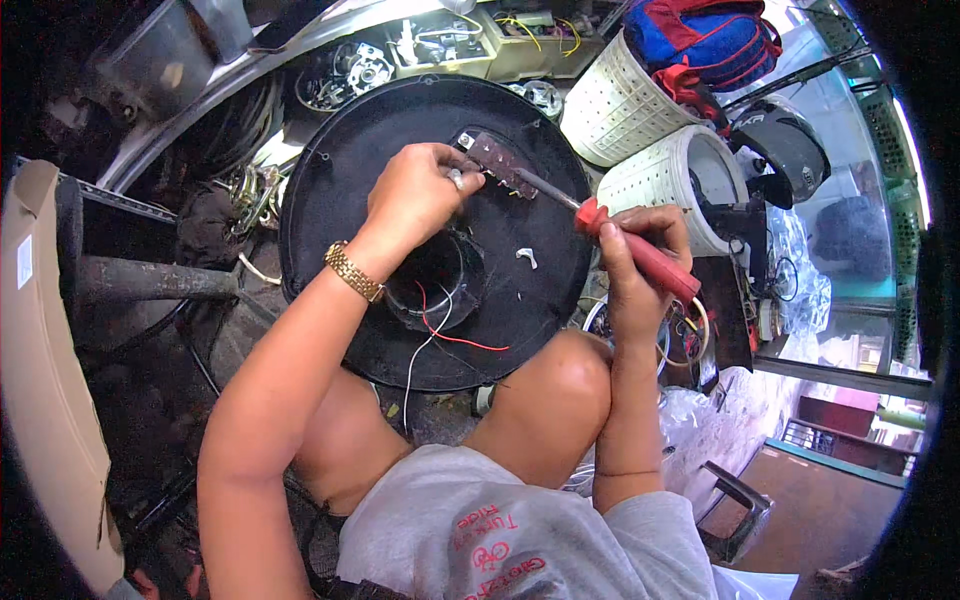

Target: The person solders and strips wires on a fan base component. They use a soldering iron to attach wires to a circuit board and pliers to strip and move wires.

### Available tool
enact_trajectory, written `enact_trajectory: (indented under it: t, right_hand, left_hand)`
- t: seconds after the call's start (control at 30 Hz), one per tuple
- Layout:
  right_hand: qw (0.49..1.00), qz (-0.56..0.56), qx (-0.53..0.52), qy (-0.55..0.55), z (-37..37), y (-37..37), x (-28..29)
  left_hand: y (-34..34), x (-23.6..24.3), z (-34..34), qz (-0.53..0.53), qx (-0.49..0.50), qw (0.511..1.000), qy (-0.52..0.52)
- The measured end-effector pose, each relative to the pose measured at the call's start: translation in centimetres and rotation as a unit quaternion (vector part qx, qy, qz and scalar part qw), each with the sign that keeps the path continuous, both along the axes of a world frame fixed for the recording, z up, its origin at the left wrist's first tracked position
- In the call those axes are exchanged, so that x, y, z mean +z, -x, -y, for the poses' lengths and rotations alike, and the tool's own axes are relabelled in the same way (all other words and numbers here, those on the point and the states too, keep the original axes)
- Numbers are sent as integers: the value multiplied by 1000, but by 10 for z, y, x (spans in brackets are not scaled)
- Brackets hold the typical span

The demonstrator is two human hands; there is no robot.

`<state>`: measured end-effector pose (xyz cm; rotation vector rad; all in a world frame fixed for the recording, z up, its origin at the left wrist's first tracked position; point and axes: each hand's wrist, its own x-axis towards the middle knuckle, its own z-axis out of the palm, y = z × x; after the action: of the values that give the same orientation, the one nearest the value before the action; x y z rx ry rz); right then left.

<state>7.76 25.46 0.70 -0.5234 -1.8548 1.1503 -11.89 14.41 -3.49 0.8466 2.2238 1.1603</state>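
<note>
My right hand (640, 260) grips the red handle of a soldering iron (655, 262), with a pale cord leaving its end. The metal shaft points up and left, its tip at a small brown switch-like block or board (503, 166) with metal contacts. My left hand (425, 192), wearing a watch and a ring, has its fingers pinched at the block's near left edge. What they hold is too small to make out. The block lies on a round black plastic base (350, 130). Red and white wires (440, 330) come out of the base's central opening.
A small white piece (527, 257) lies on the base, which rests by my knees. Bins of parts (440, 50) stand behind it. At the right are white perforated baskets (625, 105), a blue-red bag (705, 45) and a dark helmet (785, 145). A cardboard sheet (50, 370) stands left.
</note>
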Motion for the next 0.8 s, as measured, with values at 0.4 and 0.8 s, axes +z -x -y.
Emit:
enact_trajectory:
  t: [0.4,0.8]
  right_hand:
    - [996,-54,-68,-6,-13,-12,2]
    - [988,-14,43,146,-100,-109,-79]
  left_hand:
    - [3,3,6,-93,-57,994,1]
    - [-7,19,132,-275,-102,949,113]
